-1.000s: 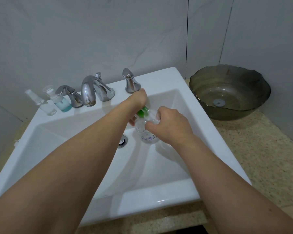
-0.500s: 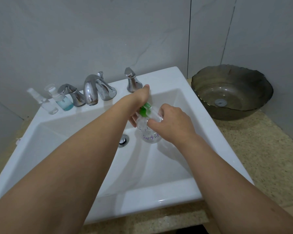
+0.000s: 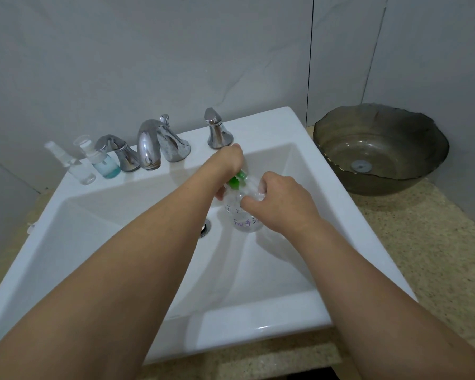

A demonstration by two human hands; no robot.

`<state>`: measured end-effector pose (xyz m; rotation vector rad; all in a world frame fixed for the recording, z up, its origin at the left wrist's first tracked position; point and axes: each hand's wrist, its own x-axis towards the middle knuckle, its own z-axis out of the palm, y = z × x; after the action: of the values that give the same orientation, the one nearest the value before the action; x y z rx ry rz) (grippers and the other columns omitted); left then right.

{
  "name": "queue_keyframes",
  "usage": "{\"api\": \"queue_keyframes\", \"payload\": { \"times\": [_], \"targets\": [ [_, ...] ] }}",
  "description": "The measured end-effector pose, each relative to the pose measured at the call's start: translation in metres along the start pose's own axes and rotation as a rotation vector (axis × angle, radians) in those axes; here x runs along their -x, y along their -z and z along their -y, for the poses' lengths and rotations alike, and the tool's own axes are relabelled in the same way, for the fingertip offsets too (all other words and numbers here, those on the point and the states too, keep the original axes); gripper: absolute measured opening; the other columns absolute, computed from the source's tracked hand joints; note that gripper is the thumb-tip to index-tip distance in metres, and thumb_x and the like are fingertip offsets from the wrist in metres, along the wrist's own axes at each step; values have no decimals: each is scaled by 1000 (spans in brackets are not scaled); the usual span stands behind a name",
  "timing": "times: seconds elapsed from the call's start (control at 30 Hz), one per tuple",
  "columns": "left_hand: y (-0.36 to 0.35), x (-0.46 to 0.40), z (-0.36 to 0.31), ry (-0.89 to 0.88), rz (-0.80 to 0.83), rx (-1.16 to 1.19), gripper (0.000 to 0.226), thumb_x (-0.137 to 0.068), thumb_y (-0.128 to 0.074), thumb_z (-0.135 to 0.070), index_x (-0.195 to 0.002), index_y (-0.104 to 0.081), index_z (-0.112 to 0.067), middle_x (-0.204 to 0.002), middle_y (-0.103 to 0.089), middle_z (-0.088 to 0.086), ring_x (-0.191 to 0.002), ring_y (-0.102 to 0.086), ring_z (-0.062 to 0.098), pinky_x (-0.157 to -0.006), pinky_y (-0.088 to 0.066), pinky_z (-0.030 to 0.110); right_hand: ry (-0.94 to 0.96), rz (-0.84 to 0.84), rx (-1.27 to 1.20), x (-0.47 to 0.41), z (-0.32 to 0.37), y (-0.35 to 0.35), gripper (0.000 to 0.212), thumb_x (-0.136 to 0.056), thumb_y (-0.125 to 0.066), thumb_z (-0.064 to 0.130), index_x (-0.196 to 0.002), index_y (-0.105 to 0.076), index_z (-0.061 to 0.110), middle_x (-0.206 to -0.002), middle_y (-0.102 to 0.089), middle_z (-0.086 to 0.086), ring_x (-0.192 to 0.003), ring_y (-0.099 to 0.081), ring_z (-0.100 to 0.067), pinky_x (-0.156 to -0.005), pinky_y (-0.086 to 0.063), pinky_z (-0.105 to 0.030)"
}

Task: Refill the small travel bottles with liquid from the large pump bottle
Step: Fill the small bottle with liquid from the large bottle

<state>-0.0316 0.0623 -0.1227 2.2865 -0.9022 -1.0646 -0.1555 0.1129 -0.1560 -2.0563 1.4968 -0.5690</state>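
Bottle: I see the clear pump bottle (image 3: 243, 218) held over the white sink (image 3: 258, 325) basin, near the drain.
Right grip: right hand (image 3: 280, 204) clasps the bottle's shoulder.
Left grip: left hand (image 3: 228, 163) pinches the green pump (image 3: 237, 181).
Far left: two small travel bottles (image 3: 104, 163) stand beside the faucet (image 3: 148, 145).

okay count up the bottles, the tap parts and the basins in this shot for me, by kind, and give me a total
Small bottles on the sink ledge: 2, a clear spray bottle and a bottle with blue liquid
Pump bottle, held by left hand and right hand: 1
Tap handles: 2
Spout: 1
Basins: 2, white sink and dark bowl
Total: 8
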Motion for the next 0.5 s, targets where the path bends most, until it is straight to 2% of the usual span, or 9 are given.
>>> {"api": "queue_keyframes", "payload": {
  "times": [0.13, 0.2, 0.27, 0.3, 0.37, 0.43, 0.5],
  "targets": [
    [8, -8, 2, 18, 76, -69, 66, -96, -30, -55, -118, -61, -2, -103, -69, 21, -95, -68, 47, -95, -55, 53, 19, -19, 3, -1, 2, 0, 34, -78, -62, 46, -89, -52, 16, -78, -55, 2, -74, -56, -24, -62, -41, -32],
    [15, -10, -1, 27, 178, -99, 76, -94, -34, -72, -121, -59, -5, -108, -67, 17, -98, -66, 42, -98, -52, 52, 31, -44, -15, -1, 2, 1, 33, -78, -63, 46, -89, -52, 16, -79, -56, 2, -74, -56, -24, -62, -40, -32],
    [23, -11, -5, 51, 293, -101, 85, -90, -36, -80, -128, -57, -6, -115, -68, 16, -99, -67, 39, -102, -48, 57, 43, -64, -10, -1, 2, 2, 33, -78, -63, 46, -88, -52, 16, -78, -56, 3, -74, -56, -24, -61, -40, -32],
    [26, -11, -5, 63, 332, -101, 88, -89, -36, -81, -131, -56, -7, -118, -69, 16, -99, -68, 40, -101, -48, 58, 46, -71, -6, -1, 2, 2, 33, -78, -62, 46, -88, -51, 16, -78, -56, 3, -73, -55, -23, -61, -39, -32],
    [27, -10, -7, 76, 358, -113, 89, -90, -34, -81, -132, -56, -6, -119, -69, 17, -98, -69, 42, -91, -51, 57, 49, -73, -5, -1, 2, 1, 32, -78, -62, 45, -87, -50, 16, -76, -55, 4, -72, -55, -23, -60, -38, -32],
    [22, -9, -7, 60, 312, -138, 83, -93, -32, -77, -126, -58, -6, -115, -69, 18, -96, -69, 43, -77, -54, 53, 47, -73, -11, -1, 1, 1, 32, -78, -62, 45, -86, -50, 16, -75, -54, 4, -72, -54, -23, -60, -37, -32],
    [17, -8, -6, 17, 232, -156, 70, -98, -32, -66, -114, -61, -4, -105, -69, 18, -90, -68, 43, -72, -56, 50, 37, -71, -20, -2, 1, 2, 34, -78, -62, 46, -87, -50, 16, -77, -55, 3, -73, -55, -24, -61, -39, -33]
  ]
}}
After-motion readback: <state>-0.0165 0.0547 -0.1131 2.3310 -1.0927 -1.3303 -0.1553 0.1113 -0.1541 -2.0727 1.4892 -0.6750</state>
